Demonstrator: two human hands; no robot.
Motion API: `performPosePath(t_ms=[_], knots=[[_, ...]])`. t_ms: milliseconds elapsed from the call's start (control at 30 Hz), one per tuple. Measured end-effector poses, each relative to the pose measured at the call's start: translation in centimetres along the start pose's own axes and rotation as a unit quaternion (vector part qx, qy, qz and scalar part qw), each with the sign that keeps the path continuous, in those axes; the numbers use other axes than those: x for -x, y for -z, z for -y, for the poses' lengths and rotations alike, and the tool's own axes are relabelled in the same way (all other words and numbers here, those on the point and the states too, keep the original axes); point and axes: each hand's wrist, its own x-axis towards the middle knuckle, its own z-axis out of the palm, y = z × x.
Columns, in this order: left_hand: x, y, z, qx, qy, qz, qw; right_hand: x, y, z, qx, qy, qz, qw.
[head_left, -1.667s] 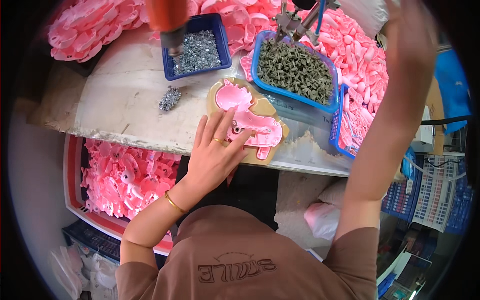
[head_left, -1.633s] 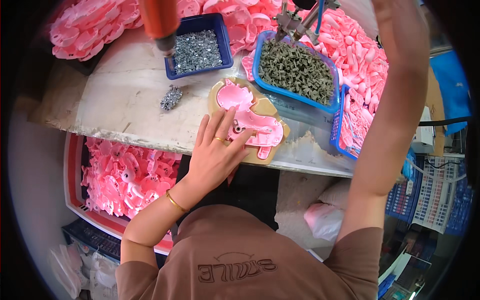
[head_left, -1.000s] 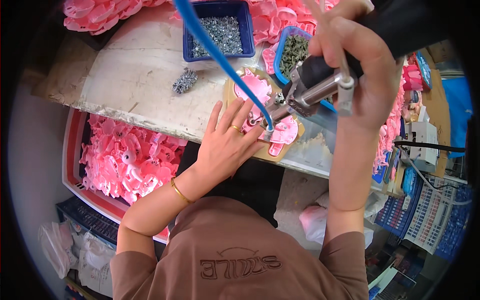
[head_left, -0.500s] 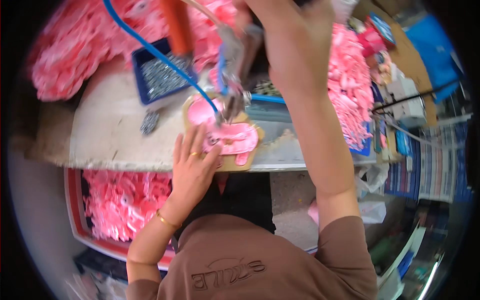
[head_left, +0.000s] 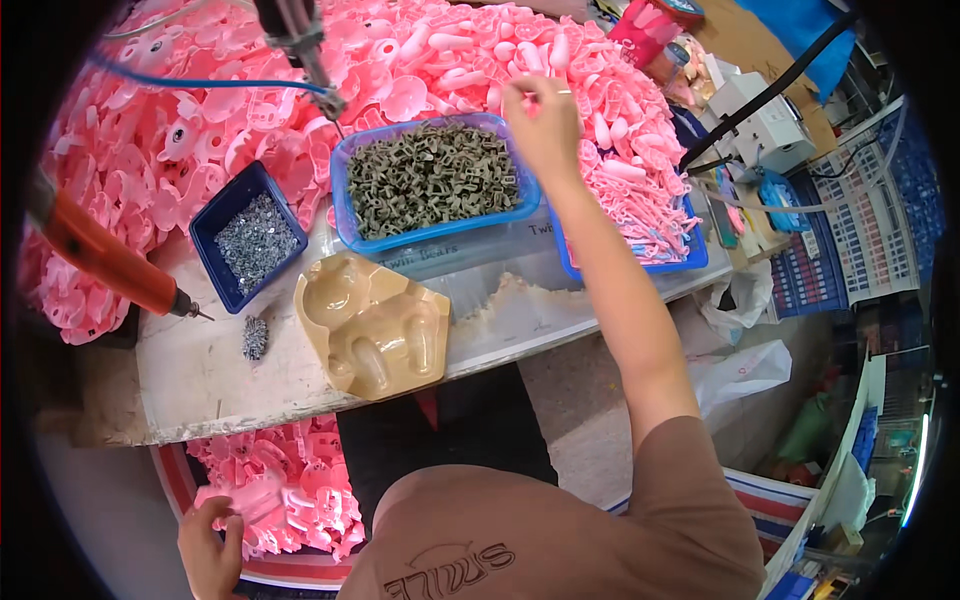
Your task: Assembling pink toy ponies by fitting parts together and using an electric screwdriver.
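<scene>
My left hand [head_left: 212, 548] is low at the left, over the red-rimmed bin of pink parts. Its fingers curl against a pink plastic toy part [head_left: 258, 498], slightly blurred, and appear to hold it. My right arm stretches across the table, with my right hand [head_left: 545, 125] at the edge of the heap of pink plastic parts [head_left: 440, 60]. The fingertips of that hand are pinched together; what is between them is too small to make out. A tan moulded fixture [head_left: 425, 335] with bare rounded hollows lies near the table's front edge.
A blue tub of small grey-brown pieces [head_left: 430, 185] stands mid-table, left of my right arm. Left of it are a dark blue tray of screws [head_left: 255, 240] and a screw cluster [head_left: 255, 338]. An orange screwdriver [head_left: 110, 250] and a metal tool [head_left: 300, 40] hang above.
My left hand has moved from the fixture to the bin. The pink part has left the fixture. My right hand has let go of the tool and moved to the heap; the tools hang further left.
</scene>
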Motion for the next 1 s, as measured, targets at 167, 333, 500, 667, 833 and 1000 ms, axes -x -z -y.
performPosePath(t_ms=[167, 333, 500, 667, 833, 1000], knots=[[-0.5, -2.4, 1.7, -0.081, 0.064, -0.128, 0.986, -1.9, -0.1, -6.5, 0.373, 0.038, -0.018, 0.927], [-5.2, -2.3, -5.1, 0.017, -0.13, -0.038, 0.991, -3.9, 2.0, -7.6, 0.414, 0.034, 0.086, 0.906], [-9.7, -3.6, -9.9, 0.131, -0.241, 0.001, 0.962, -2.8, 9.2, -3.8, -0.048, -0.082, 0.412, 0.906], [-14.1, -9.3, -17.1, 0.448, -0.236, -0.03, 0.862, 5.1, 9.1, 6.2, -0.352, 0.034, 0.553, 0.754], [-15.7, -13.6, -17.1, 0.569, -0.246, -0.017, 0.784, 7.5, 8.6, 7.7, -0.384, -0.06, 0.556, 0.735], [-14.5, -11.4, -15.1, 0.235, -0.36, -0.207, 0.879, 3.4, 7.7, -5.7, 0.094, 0.046, 0.201, 0.974]])
